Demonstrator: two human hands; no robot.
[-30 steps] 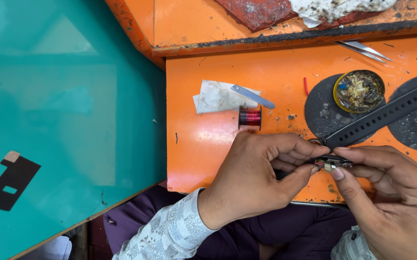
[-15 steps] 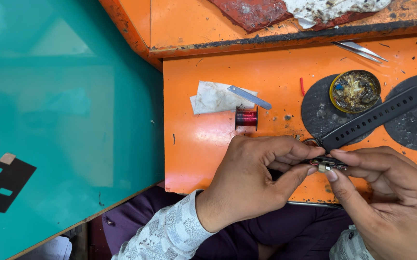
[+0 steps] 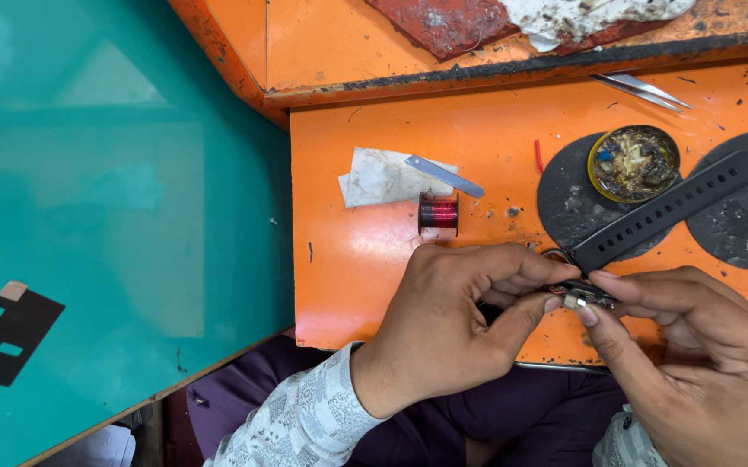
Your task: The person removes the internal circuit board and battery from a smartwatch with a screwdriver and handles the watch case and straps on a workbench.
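Note:
My left hand point(image 3: 456, 316) and my right hand point(image 3: 693, 355) meet over the front edge of an orange worktop point(image 3: 365, 251). Both pinch a small dark watch body point(image 3: 583, 292) between fingertips; a tiny silver part point(image 3: 574, 301) sits at my right thumb tip. A black perforated watch strap point(image 3: 668, 212) runs up and to the right from the watch body, lying across two dark round pads point(image 3: 564, 195). The underside of the watch is hidden by my fingers.
A small spool of red wire point(image 3: 438, 213) stands beside a crumpled white paper point(image 3: 382, 177) with a thin metal blade point(image 3: 445, 175). A round tin of debris point(image 3: 633, 163) and tweezers point(image 3: 642, 88) lie farther back. Teal floor point(image 3: 114, 216) on the left holds a black scrap point(image 3: 12, 333).
The view has shifted slightly; my hands stay together on the watch body with only small finger movements.

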